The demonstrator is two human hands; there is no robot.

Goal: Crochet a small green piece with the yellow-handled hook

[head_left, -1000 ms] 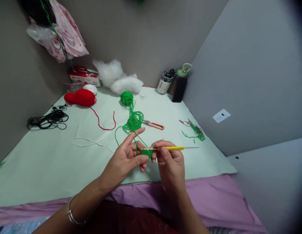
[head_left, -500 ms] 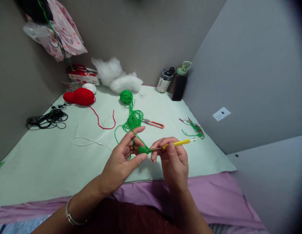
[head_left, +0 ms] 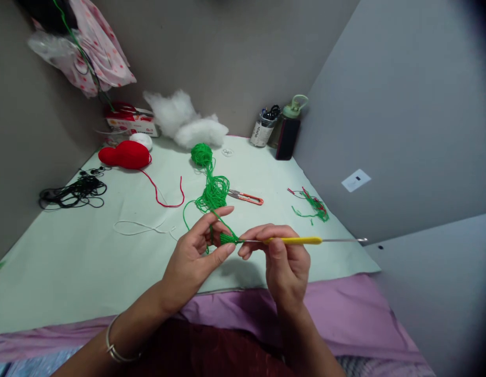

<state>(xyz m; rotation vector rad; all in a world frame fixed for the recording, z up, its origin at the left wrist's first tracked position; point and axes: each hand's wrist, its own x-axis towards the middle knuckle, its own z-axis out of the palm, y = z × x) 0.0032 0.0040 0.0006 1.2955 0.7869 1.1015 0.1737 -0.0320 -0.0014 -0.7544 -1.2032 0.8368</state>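
My left hand (head_left: 198,254) pinches a small green crochet piece (head_left: 228,239) between thumb and fingers, its index finger raised with green yarn running over it. In my right hand (head_left: 284,262) is a crochet hook (head_left: 296,241) with a yellow handle, gripped between thumb and fingers. The hook lies nearly level; its left tip meets the right edge of the crochet piece, and its other metal end points right. Behind the hands, a loose tangle of green yarn (head_left: 214,193) leads to a green yarn ball (head_left: 201,155). Orange thread snips (head_left: 246,197) lie beside the tangle.
At the left are a red stuffed crochet piece (head_left: 127,155), black cable (head_left: 76,191) and white cord (head_left: 139,228). White stuffing (head_left: 186,123) sits at the back, with a pen holder (head_left: 262,130), bottle (head_left: 294,108) and phone (head_left: 287,139) further right. Yarn scraps (head_left: 316,205) lie near the right edge.
The hook has turned from slanting up to the right to nearly level, and my right hand has shifted slightly right. My left hand keeps its hold on the crochet piece.
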